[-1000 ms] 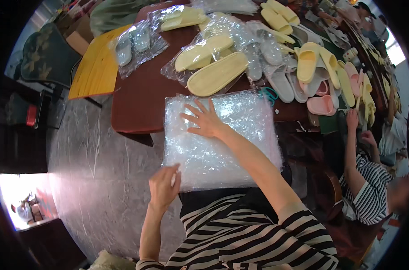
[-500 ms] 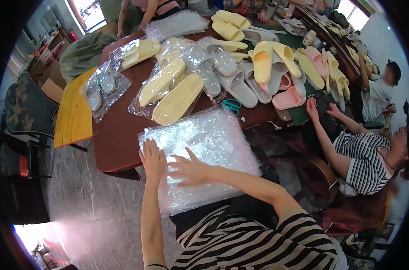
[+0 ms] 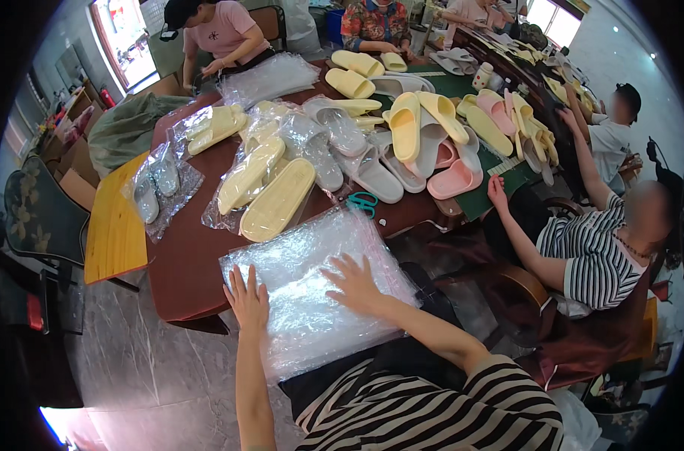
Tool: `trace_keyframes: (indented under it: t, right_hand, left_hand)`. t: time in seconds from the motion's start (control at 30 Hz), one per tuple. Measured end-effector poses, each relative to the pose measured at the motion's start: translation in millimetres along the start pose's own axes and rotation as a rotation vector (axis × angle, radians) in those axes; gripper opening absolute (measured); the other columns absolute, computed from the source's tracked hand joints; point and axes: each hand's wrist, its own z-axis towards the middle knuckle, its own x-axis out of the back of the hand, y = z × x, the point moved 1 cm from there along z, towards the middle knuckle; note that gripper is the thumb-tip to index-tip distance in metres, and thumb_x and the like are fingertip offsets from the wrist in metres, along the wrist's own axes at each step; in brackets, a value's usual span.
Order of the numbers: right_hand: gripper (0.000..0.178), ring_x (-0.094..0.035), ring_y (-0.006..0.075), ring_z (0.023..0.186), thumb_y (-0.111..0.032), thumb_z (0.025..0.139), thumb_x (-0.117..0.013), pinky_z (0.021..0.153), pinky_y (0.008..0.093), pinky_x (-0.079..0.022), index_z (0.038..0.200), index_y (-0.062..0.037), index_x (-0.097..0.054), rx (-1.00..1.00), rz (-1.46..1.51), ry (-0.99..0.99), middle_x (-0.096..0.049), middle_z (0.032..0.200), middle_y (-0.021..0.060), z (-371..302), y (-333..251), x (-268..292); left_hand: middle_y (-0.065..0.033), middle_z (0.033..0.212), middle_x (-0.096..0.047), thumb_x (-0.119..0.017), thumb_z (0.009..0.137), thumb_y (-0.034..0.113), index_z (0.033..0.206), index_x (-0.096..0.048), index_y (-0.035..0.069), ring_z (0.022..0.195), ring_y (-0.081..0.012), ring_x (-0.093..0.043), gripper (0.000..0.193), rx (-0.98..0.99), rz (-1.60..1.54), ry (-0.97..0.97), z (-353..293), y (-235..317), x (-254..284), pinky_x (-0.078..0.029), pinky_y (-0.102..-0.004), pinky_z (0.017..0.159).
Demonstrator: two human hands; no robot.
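A stack of clear plastic bags (image 3: 312,316) rests on my lap and reaches to the table's near edge. My left hand (image 3: 247,301) lies on the left edge of the stack with its fingers stretched out. Flat on the upper middle of the bags is my right hand (image 3: 354,287), fingers spread. Neither hand grips anything. Just past the stack are a yellow slipper (image 3: 277,200) partly in clear wrap and teal-handled scissors (image 3: 363,203).
The brown table (image 3: 180,274) carries grey, yellow and pink slippers (image 3: 456,179), some bagged, and another bag pile (image 3: 270,79). A yellow wooden board (image 3: 116,225) adjoins its left side. To my right sits a person in a striped shirt (image 3: 597,259); others work around the tables.
My right hand has slid right and away from my left hand across the bags. The view has tilted up, showing more of the people at the far side.
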Motion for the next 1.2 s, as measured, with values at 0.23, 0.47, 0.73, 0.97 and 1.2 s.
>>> trace_keyframes:
  t: [0.23,0.47,0.73,0.97,1.2]
  right_hand:
    - [0.048,-0.048,0.0311,0.131,-0.031,0.094,-0.061,0.108,0.0452,-0.037,0.135,-0.0069,-0.055,-0.116,0.69,0.126,-0.053,0.139,0.0158,35.2,60.6,12.4]
    - [0.031,-0.06,0.0235,0.1,-0.023,0.091,-0.064,0.096,0.0359,-0.045,0.117,-0.0053,-0.061,-0.688,1.57,0.308,-0.064,0.105,0.0072,199.5,100.8,13.4]
    - [0.043,-0.055,0.0136,0.094,-0.029,0.086,-0.071,0.088,0.0367,-0.044,0.122,-0.0097,-0.056,-0.871,1.602,0.408,-0.06,0.103,0.0024,256.6,91.6,10.7]
    - [0.047,-0.063,0.0206,0.094,-0.028,0.082,-0.071,0.08,0.034,-0.049,0.121,-0.0029,-0.061,-0.298,0.923,0.23,-0.067,0.108,0.0086,299.4,23.3,101.5]
    - [0.038,-0.064,0.019,0.081,-0.027,0.081,-0.071,0.069,0.036,-0.05,0.108,-0.0028,-0.062,0.22,0.977,0.434,-0.069,0.092,0.0088,275.1,-82.3,164.0]
  left_hand:
    - [-0.0164,0.161,-0.021,-0.053,0.095,0.033,0.15,-0.04,0.022,0.149,-0.0337,-0.019,0.058,-0.019,0.021,0.008,-1.3,-0.9,-0.3,-0.01,-0.057,0.119]
    - [-0.0166,0.16,-0.022,-0.053,0.095,0.033,0.15,-0.04,0.022,0.148,-0.0341,-0.021,0.057,-0.015,0.011,0.014,-1.3,-0.7,1.6,-0.01,-0.0576,0.118]
    - [-0.0163,0.161,-0.02,-0.051,0.097,0.035,0.15,-0.039,0.022,0.149,-0.0332,-0.018,0.057,0.014,-0.015,-0.031,-1.2,-3.0,3.1,-0.007,-0.0567,0.119]
    - [-0.0206,0.159,-0.021,-0.051,0.097,0.034,0.151,-0.038,0.017,0.148,-0.0346,-0.018,0.058,-0.018,0.019,-0.071,2.0,-2.5,8.7,-0.008,-0.0598,0.117]
    - [-0.0216,0.151,-0.035,-0.064,0.088,0.031,0.145,-0.046,0.013,0.144,-0.0335,-0.027,0.062,0.029,0.069,-0.18,16.6,8.1,24.1,-0.018,-0.0633,0.113]
